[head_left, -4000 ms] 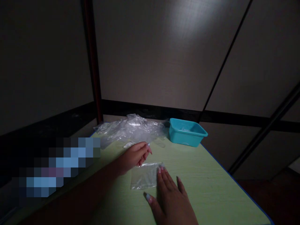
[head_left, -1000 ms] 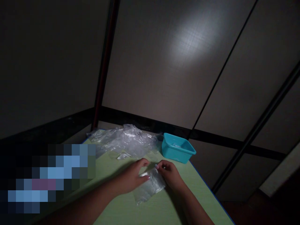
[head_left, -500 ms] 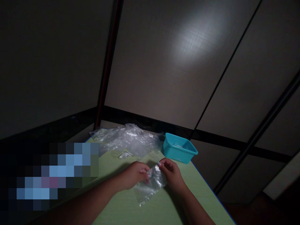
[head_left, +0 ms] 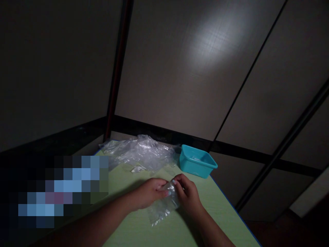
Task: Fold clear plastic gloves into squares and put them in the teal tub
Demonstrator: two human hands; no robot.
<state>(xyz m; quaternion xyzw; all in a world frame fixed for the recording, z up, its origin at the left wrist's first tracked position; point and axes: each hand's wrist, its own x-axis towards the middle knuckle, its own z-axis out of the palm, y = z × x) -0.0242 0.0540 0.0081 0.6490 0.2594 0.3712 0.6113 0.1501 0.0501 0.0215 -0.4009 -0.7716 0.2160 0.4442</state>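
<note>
A small clear plastic bag (head_left: 164,207) hangs between my two hands above the green table, its lower corner pointing toward me. My left hand (head_left: 151,192) pinches the bag near its upper edge, thumb on top. At the upper right corner of the bag, my right hand (head_left: 187,192) is closed on it with thumb and fingertips. A heap of crumpled clear plastic bags (head_left: 144,151) lies just beyond my hands. Whether the small bag holds anything I cannot make out.
A turquoise plastic basin (head_left: 196,166) stands at the table's far right edge, with something pale inside. The green table (head_left: 218,219) has a blue edge. Behind it rise wall panels (head_left: 174,85) with dark trim. A blurred patch covers the lower left.
My left hand has moved slightly right along the bag, closer to my right hand. The heap and the basin stay where they were.
</note>
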